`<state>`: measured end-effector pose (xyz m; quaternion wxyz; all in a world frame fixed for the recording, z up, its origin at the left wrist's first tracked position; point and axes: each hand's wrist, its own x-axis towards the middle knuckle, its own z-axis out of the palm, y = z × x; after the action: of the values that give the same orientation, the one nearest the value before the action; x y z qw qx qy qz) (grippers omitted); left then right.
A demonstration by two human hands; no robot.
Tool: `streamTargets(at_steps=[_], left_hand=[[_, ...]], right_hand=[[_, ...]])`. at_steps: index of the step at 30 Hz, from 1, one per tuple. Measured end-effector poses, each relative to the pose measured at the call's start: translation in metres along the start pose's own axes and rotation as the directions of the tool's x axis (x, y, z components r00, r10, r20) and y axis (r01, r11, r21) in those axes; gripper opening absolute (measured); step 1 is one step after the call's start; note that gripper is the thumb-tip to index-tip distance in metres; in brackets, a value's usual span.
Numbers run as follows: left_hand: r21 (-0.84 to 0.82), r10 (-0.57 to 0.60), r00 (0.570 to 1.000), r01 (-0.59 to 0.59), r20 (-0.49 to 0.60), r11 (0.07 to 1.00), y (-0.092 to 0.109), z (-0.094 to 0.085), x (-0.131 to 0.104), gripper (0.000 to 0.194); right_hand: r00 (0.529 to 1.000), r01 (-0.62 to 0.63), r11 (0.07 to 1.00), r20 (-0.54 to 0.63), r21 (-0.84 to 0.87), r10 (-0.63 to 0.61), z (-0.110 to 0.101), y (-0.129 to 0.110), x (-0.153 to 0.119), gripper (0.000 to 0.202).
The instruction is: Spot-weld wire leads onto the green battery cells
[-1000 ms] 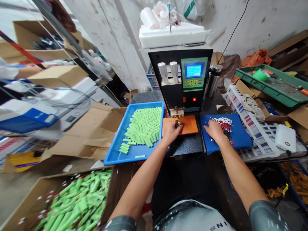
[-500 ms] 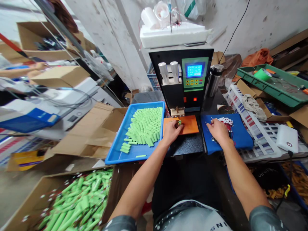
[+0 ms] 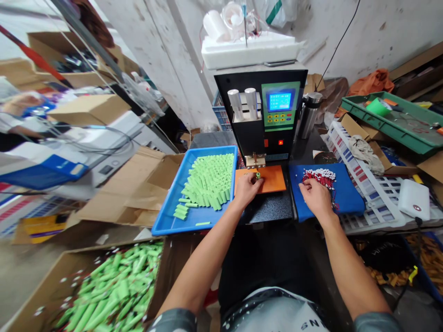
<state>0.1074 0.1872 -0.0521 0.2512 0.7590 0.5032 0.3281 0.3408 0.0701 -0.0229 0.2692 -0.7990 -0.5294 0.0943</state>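
My left hand [image 3: 247, 188] rests on an orange board [image 3: 273, 180], thumb and fingers closed round a small green battery cell [image 3: 258, 175] that stands upright. Just above the cell are the thin electrodes [image 3: 255, 159] of a black spot welder [image 3: 247, 140] with a lit blue screen. On a blue cloth [image 3: 346, 198] to the right lies a pile of red wires with white connectors [image 3: 323, 174]. My right hand [image 3: 316, 196] is at the near left edge of this pile, fingertips pinched together; what they hold, if anything, is too small to make out.
A blue tray [image 3: 162, 226] of green cells stands left of the board. Below it, a cardboard box [image 3: 44, 295] holds wired green cells. A green tray [image 3: 401, 133] and a white power bank [image 3: 413, 199] lie at right. Another person's arm [image 3: 20, 127] shows blurred at far left.
My right hand has drawn back slightly towards me, uncovering more red wires. My left hand and the cell stay nearly in place. The other person's arm at far left has moved.
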Motion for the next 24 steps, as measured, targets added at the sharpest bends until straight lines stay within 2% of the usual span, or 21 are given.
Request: streamTargets(at_steps=[7, 13, 18, 22, 24], left_hand=[[-0.036, 0.007, 1.0, -0.007, -0.002, 0.999, 0.0, 0.0, 0.0, 0.029], [-0.064, -0.014, 1.0, 0.015, 0.008, 0.998, 0.001, 0.0, -0.001, 0.028], [-0.06, -0.025, 1.0, 0.025, 0.013, 0.998, 0.002, -0.001, -0.001, 0.031], [-0.101, -0.049, 0.999, 0.05, 0.014, 0.994, 0.002, -0.001, -0.002, 0.02], [-0.133, -0.061, 0.998, 0.061, 0.009, 0.989, 0.002, -0.002, -0.003, 0.024]], right_hand=[[0.999, 0.029, 0.994, -0.044, 0.109, -0.025, 0.005, 0.011, -0.007, 0.028], [0.999, 0.032, 0.994, -0.034, 0.102, -0.029, 0.009, 0.019, -0.011, 0.028], [0.999, 0.031, 0.992, -0.036, 0.125, -0.027, 0.01, 0.021, -0.014, 0.029], [0.997, 0.041, 0.984, -0.065, 0.171, -0.03, 0.009, 0.018, -0.017, 0.029], [0.995, 0.058, 0.974, -0.095, 0.221, -0.038, 0.008, 0.016, -0.022, 0.03]])
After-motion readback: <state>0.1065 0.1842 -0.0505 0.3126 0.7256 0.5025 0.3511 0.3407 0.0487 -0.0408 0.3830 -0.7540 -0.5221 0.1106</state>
